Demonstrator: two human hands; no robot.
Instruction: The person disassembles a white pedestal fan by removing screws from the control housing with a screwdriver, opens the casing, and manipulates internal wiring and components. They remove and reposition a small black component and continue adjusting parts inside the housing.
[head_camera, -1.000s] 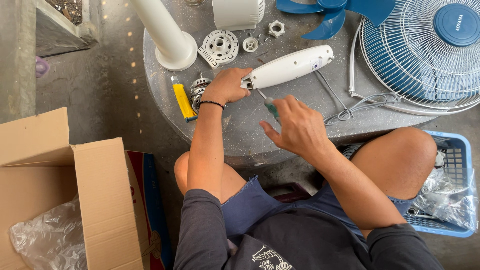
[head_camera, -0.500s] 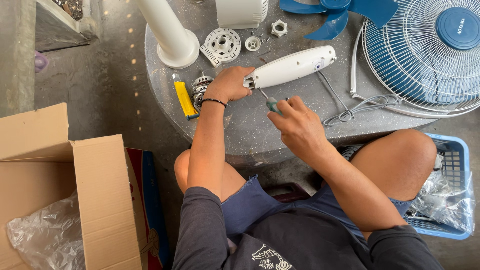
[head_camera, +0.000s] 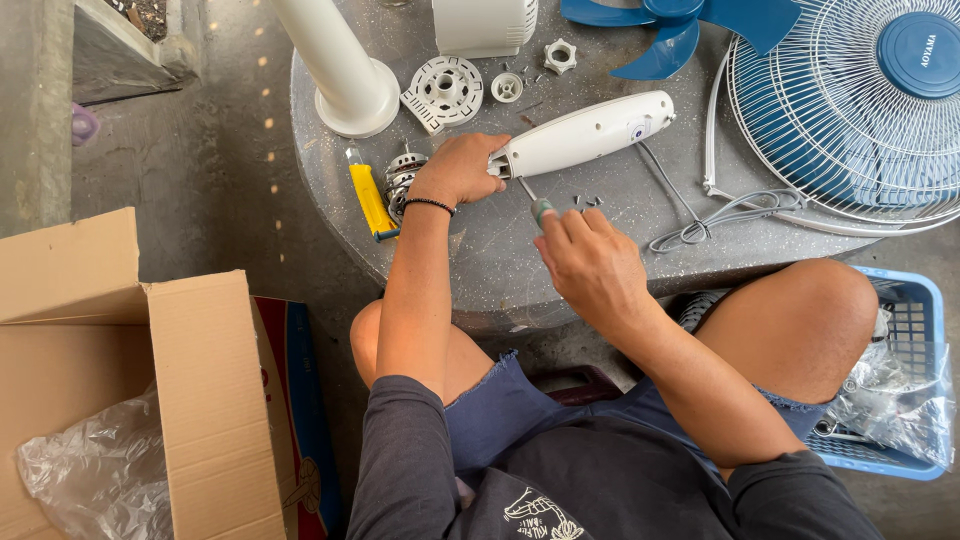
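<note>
1. White fan housing (head_camera: 585, 133) lies on the round stone table (head_camera: 500, 250), its near end clamped under the left hand (head_camera: 462, 168).
2. Screwdriver (head_camera: 532, 200) slants from that end down into the right hand (head_camera: 590, 262), fingers wrapped shut around its handle.
3. Small screws (head_camera: 588, 202) lie just below the housing; a yellow tool (head_camera: 371, 198) sits left of the left hand.
</note>
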